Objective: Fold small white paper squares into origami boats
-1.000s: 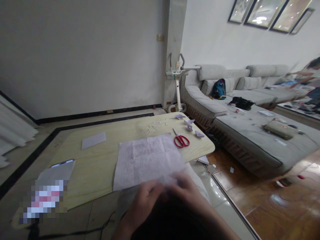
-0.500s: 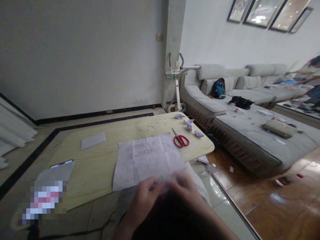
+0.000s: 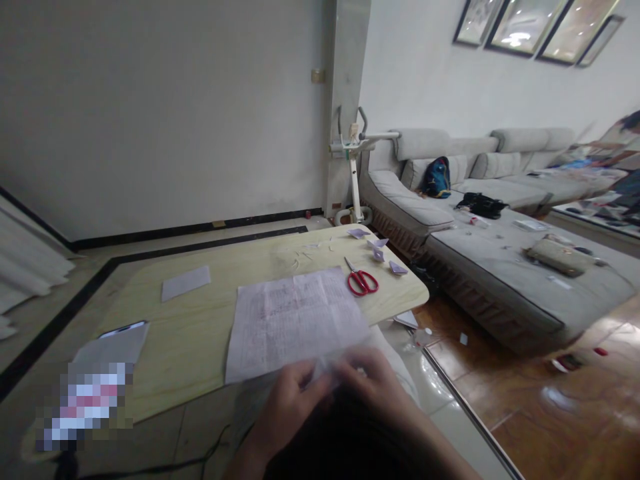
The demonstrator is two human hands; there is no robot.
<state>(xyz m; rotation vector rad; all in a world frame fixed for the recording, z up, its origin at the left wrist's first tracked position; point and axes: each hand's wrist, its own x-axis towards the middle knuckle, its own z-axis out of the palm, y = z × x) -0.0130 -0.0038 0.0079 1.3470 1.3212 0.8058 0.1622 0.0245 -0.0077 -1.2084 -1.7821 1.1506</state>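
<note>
Close to my body, my left hand (image 3: pixel 295 390) and my right hand (image 3: pixel 367 373) pinch a small piece of folded paper (image 3: pixel 324 367) between them. Fingers cover much of it, and blur hides its exact shape. Just beyond them a large creased sheet of printed paper (image 3: pixel 295 320) lies on the pale wooden table (image 3: pixel 200 347), reaching its near edge. Red-handled scissors (image 3: pixel 363 281) rest to the right of the sheet, blades pointing away. Several small folded paper shapes, one a paper boat (image 3: pixel 398 267), stand along the table's far right side.
Thin paper scraps (image 3: pixel 303 257) lie behind the sheet. A blank paper (image 3: pixel 186 283) and a phone (image 3: pixel 123 329) are on the left. A grey sofa (image 3: pixel 500 280) with bags stands right; a plastic bottle (image 3: pixel 423 338) is beside the table. Another person (image 3: pixel 627 153) leans at far right.
Both hands stay near the table's edge, with small finger movements on the folded paper. My right hand shifts slightly. Things on the table keep their places.
</note>
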